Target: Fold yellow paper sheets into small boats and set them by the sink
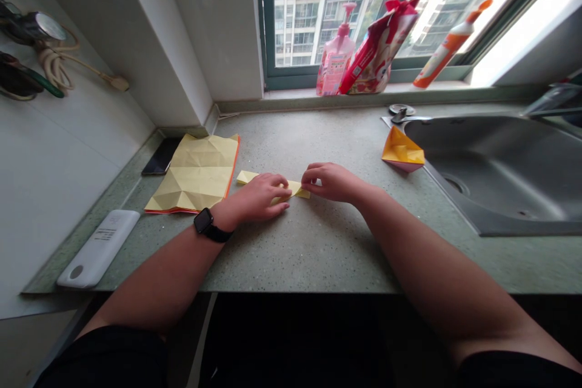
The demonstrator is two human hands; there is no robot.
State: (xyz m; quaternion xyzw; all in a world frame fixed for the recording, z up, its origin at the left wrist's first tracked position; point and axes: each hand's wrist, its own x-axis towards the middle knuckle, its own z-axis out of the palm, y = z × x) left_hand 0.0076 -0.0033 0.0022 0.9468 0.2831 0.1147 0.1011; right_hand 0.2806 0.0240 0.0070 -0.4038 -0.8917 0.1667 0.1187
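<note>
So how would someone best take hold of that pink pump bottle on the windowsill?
Grip the pink pump bottle around its upright body, coming from the room side: the window glass stands behind it and the red bag crowds it on the right.

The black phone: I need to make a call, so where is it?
In the head view, the phone lies on the left of the counter, right beside the creased yellow paper.
</note>
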